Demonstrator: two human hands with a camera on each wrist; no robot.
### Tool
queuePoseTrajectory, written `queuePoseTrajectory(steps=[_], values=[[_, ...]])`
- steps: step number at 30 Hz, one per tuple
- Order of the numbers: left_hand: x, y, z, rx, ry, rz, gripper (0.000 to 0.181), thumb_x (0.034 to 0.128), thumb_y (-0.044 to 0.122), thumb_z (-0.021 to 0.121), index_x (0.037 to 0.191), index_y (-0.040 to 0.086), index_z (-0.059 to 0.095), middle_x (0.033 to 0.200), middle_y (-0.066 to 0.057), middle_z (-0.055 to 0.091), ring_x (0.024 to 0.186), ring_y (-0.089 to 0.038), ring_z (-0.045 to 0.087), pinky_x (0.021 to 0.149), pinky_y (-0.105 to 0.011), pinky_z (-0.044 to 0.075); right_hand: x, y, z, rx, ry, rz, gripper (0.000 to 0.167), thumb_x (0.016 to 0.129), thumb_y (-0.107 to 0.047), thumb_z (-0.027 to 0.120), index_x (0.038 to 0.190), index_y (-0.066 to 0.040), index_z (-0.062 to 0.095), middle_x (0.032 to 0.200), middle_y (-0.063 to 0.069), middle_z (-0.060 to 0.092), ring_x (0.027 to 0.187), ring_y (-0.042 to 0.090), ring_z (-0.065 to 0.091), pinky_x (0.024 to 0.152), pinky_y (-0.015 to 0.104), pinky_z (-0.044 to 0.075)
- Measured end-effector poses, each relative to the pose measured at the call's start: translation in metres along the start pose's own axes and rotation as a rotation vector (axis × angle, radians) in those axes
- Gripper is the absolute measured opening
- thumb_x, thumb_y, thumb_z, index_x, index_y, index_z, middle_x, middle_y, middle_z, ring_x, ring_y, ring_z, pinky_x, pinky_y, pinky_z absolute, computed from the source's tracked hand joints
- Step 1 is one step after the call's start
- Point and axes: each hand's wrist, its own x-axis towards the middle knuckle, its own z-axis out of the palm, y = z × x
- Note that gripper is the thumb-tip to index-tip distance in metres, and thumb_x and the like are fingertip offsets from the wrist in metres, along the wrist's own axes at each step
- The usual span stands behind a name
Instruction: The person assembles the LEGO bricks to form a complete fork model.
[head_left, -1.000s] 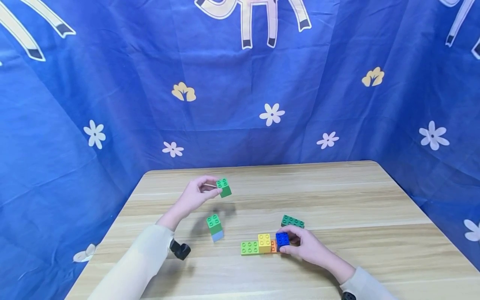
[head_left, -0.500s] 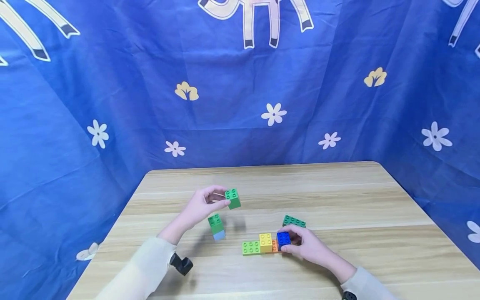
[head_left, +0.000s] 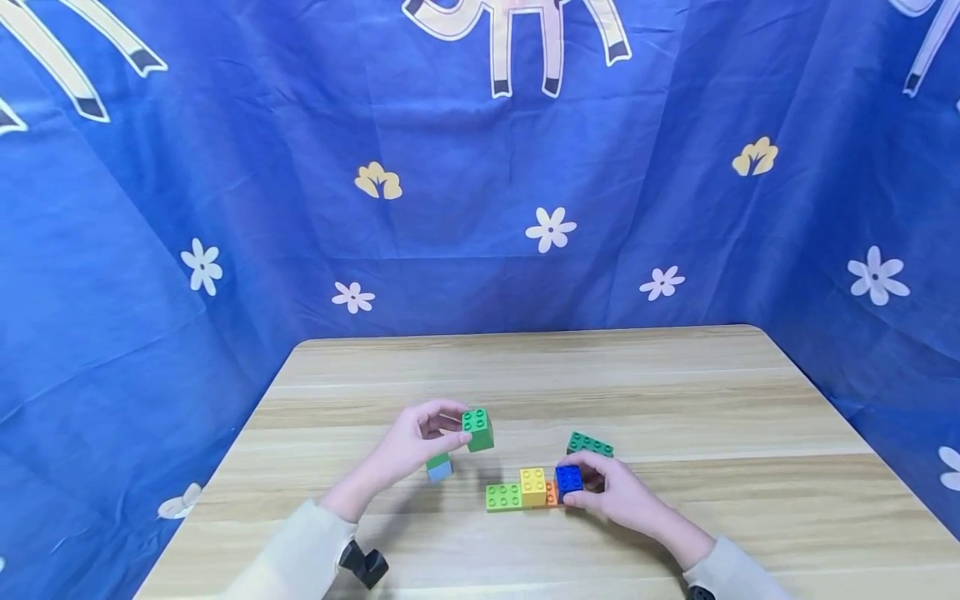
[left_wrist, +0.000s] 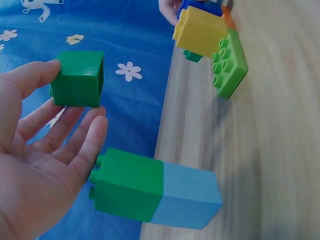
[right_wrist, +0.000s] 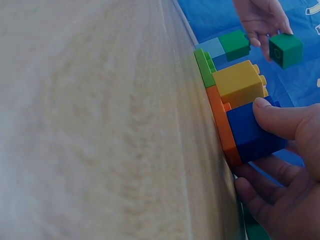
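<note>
My left hand (head_left: 416,442) pinches a green toy brick (head_left: 477,429) between thumb and fingers, raised above the table. In the left wrist view the held brick (left_wrist: 77,79) shows its hollow underside edge to the right. My right hand (head_left: 618,492) grips a blue brick (head_left: 569,482), which sits on the flat orange brick (right_wrist: 222,125) at the right end of a row. Left of the blue one, a yellow brick (head_left: 533,486) stands across the orange brick and a flat lime green brick (head_left: 502,497).
A stack of a green brick (left_wrist: 129,185) on a light blue brick (left_wrist: 187,196) stands behind my left hand, partly hidden in the head view. A flat dark green brick (head_left: 590,443) lies beyond my right hand. Blue patterned cloth (head_left: 450,208) hangs past the wooden table (head_left: 637,358).
My left hand has carried the green brick right and down, toward the row, now partly covering the green and light blue stack. My right hand stays on the blue brick.
</note>
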Motion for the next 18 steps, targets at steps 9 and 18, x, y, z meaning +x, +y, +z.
queuePoseTrajectory(steps=[9, 18], values=[[-0.013, 0.013, 0.016, -0.028, -0.046, 0.026, 0.035, 0.0843, 0.007, 0.067, 0.117, -0.001, 0.056, 0.107, -0.019, 0.061, 0.097, -0.035, 0.060, 0.076, -0.034, 0.054, -0.001, 0.000, -0.001, -0.013, -0.008, -0.007, 0.043, 0.079, -0.031, 0.072, 0.118, -0.015, 0.059, 0.099, 0.004, 0.059, 0.086, 0.019, 0.057, 0.073, 0.027, 0.049], [-0.021, -0.003, 0.030, 0.038, -0.050, 0.026, 0.036, 0.0823, 0.016, 0.071, 0.115, 0.005, 0.059, 0.105, -0.009, 0.063, 0.097, -0.026, 0.060, 0.078, -0.034, 0.053, -0.001, 0.003, 0.000, -0.015, -0.009, -0.011, 0.044, 0.079, -0.031, 0.072, 0.118, -0.016, 0.059, 0.100, 0.005, 0.059, 0.087, 0.020, 0.057, 0.073, 0.027, 0.050]])
